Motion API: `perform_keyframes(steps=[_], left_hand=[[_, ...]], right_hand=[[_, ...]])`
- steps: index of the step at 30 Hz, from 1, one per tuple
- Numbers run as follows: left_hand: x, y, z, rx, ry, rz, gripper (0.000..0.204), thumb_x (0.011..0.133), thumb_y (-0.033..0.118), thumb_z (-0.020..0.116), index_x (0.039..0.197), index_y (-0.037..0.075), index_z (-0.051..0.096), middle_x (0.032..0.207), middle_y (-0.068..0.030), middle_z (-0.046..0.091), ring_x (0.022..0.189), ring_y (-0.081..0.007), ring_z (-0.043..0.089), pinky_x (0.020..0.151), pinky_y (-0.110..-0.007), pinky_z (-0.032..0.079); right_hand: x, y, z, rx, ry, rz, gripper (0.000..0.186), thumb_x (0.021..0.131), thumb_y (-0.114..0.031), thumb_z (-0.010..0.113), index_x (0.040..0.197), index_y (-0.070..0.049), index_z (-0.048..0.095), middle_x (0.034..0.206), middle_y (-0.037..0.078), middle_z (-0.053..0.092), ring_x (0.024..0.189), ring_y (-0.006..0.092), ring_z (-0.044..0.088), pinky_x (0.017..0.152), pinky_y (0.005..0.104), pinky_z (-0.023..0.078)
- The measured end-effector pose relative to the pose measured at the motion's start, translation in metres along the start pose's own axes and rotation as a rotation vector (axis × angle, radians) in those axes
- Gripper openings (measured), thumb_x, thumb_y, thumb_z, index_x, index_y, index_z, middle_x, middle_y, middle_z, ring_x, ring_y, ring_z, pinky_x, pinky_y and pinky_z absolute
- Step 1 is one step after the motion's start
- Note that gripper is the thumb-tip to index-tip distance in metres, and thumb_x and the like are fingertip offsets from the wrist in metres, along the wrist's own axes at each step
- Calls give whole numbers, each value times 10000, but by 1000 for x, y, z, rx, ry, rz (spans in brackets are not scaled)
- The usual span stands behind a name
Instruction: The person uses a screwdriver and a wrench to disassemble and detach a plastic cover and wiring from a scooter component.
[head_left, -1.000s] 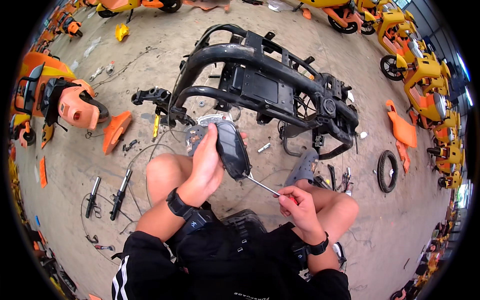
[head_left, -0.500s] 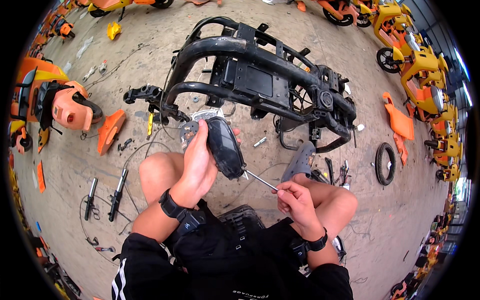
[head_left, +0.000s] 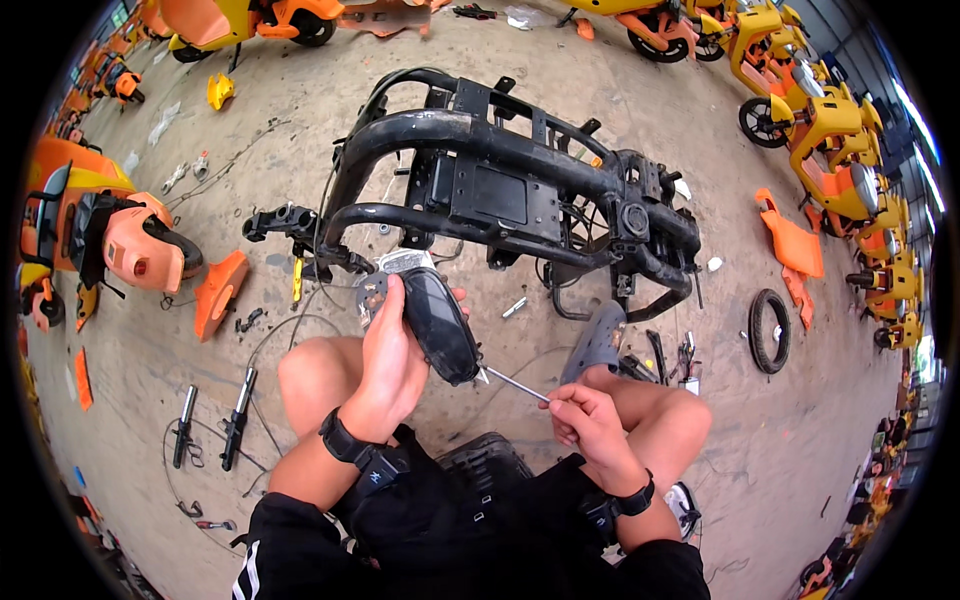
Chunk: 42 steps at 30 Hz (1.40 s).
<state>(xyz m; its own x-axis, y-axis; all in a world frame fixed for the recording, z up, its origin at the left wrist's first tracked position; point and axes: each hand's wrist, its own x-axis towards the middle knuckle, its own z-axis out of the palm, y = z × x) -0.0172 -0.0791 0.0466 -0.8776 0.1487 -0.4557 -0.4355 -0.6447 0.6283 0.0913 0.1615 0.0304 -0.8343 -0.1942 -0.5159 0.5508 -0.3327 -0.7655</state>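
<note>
Casing [head_left: 440, 325], oval, glossy black, perhaps scuffed, left fingers [head_left: 394, 302] clasping it, right fingers [head_left: 572, 408] pinching rod [head_left: 517, 384]

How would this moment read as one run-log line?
left hand: holds black oval part; right hand: holds slim metal tool, tip by part's lower end; beyond: black tubular frame; right side: loose tire

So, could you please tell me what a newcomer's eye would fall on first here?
Probably the bare black vehicle frame on the floor, filling the upper centre. Next, nearer the middle, the left hand holds a dark oval part while the right hand holds a thin metal rod pointing at its lower end. Yellow-and-orange scooters line the right side.
</note>
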Motion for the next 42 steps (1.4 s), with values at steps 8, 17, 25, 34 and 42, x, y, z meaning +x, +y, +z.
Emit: perform_keyframes(steps=[8,17,25,34,42], left_hand=[[2,0,-1,-40,2,-19,487,1001,499,373,1168,69,531,1133,-160,633,1012,-276,612,871,-415,508],[1,0,-1,-43,-8,-19,482,1002,480,366,1145,51,535,1122,-164,636,1010,-281,611,883,-412,500],[-1,3,3,-56,3,-14,497,1008,470,344,1140,29,530,1080,-179,652,989,-277,626,909,-402,480],[-1,0,4,-48,-24,-12,503,998,462,356,1144,8,517,1106,-194,632,1010,-310,612,914,-426,486],[-1,-3,0,-44,-63,17,507,997,464,364,1138,4,525,1096,-195,635,997,-306,615,915,-423,486]], right_hand=[[-1,-1,1,12,0,8,145,936,-87,585,1000,38,620,659,-29,475,528,39,389,475,198,292],[-2,-1,2,-26,44,5,143,942,-96,581,1000,29,619,645,-41,460,511,30,374,462,194,282],[1,0,2,-59,78,-21,137,943,-97,577,972,34,610,614,-33,446,477,39,372,441,200,289],[0,2,-2,-5,59,-21,141,942,-98,585,990,31,618,617,-45,447,466,24,355,428,192,269],[-1,2,0,-11,77,-24,143,948,-107,585,991,24,620,614,-58,443,459,15,342,421,187,249]])
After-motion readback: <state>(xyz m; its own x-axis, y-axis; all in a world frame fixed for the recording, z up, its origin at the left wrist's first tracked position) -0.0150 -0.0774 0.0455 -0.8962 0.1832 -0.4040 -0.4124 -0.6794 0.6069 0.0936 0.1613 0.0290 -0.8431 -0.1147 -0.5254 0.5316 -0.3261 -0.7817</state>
